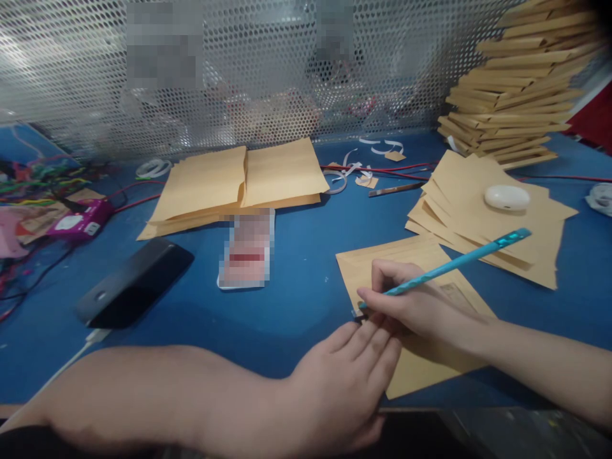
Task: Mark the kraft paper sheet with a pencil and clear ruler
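My right hand [411, 299] grips a teal twisted pencil [444, 266], its shiny end pointing up to the right. The pencil's point is low over a brown paper envelope [430, 373] at the table's front edge, beside a small dark item I cannot make out. My left hand [354, 363] lies across the envelope's left side, fingers stretched out and close together, their tips under my right hand. Its thumb hangs lower, past the table edge. Part of the envelope is hidden by both hands, and a printed mark [456, 296] shows on it.
Loose brown envelopes [535, 255] lie to the right under a white case [507, 197]. A tall envelope stack [511, 102] leans behind. More envelopes [201, 185], a phone [243, 274], a black power bank [136, 284] with cable, and a purple box [81, 220] lie leftward. Perforated metal [268, 64] closes the back.
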The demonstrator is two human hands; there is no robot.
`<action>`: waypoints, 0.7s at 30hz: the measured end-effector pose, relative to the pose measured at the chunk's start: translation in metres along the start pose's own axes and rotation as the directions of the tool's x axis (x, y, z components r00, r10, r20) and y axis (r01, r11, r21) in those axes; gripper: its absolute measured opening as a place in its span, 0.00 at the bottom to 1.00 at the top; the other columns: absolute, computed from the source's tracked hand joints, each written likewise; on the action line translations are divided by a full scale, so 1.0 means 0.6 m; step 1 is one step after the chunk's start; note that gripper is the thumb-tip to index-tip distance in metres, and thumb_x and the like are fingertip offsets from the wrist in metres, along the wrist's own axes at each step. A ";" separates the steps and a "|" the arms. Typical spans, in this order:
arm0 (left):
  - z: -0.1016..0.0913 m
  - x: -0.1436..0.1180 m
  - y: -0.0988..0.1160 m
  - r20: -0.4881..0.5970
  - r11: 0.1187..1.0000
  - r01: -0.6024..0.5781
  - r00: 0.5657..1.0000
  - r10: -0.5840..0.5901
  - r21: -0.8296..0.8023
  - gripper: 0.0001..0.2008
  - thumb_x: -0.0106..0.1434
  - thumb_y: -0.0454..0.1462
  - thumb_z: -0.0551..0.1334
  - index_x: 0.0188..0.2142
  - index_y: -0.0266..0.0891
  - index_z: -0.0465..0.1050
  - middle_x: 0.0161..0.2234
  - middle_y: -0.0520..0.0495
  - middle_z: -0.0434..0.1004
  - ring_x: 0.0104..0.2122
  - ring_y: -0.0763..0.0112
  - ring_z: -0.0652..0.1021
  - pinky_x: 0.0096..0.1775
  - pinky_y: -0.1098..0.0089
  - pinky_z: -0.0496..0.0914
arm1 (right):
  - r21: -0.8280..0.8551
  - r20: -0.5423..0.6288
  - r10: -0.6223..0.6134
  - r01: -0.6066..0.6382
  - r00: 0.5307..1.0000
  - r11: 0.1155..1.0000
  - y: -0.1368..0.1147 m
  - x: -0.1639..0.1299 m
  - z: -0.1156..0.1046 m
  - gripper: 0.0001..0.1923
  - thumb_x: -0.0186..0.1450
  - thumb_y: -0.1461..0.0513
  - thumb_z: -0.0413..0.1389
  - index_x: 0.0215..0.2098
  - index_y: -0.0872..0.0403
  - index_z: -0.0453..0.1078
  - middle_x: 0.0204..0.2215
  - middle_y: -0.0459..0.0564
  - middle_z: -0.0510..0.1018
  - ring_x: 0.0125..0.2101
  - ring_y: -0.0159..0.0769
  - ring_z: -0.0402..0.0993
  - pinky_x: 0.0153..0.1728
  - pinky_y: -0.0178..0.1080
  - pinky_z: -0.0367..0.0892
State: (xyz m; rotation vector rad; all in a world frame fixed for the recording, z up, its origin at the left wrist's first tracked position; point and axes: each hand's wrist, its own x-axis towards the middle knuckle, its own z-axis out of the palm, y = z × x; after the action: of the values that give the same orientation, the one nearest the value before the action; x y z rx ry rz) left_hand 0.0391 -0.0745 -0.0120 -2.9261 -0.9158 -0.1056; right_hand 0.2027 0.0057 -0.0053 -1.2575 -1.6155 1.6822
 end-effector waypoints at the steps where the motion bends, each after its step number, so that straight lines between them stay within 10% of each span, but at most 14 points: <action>1: 0.000 0.000 0.000 -0.004 1.000 0.004 1.000 -0.004 0.008 0.31 0.68 0.46 0.48 0.62 0.23 0.55 0.61 0.33 0.58 0.61 0.53 0.60 0.58 0.62 0.54 | 0.009 -0.009 0.010 -0.010 1.000 1.000 0.001 -0.001 0.001 0.13 0.60 0.64 0.56 0.22 0.52 0.57 0.18 0.40 0.71 0.20 0.27 0.62 0.19 0.32 0.54; 21: -0.002 0.001 0.000 -0.016 0.999 -0.001 1.000 0.001 0.034 0.31 0.67 0.46 0.48 0.61 0.24 0.56 0.61 0.34 0.59 0.59 0.54 0.62 0.56 0.62 0.55 | -0.046 -0.023 0.001 -0.002 1.000 0.999 -0.006 0.000 0.001 0.13 0.58 0.63 0.56 0.21 0.52 0.56 0.19 0.42 0.70 0.20 0.29 0.62 0.19 0.33 0.54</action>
State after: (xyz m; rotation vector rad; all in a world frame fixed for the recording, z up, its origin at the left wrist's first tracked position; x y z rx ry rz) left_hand 0.0394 -0.0744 -0.0107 -2.8905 -0.9049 -0.1116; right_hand 0.2013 0.0064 -0.0019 -1.2964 -1.6483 1.6343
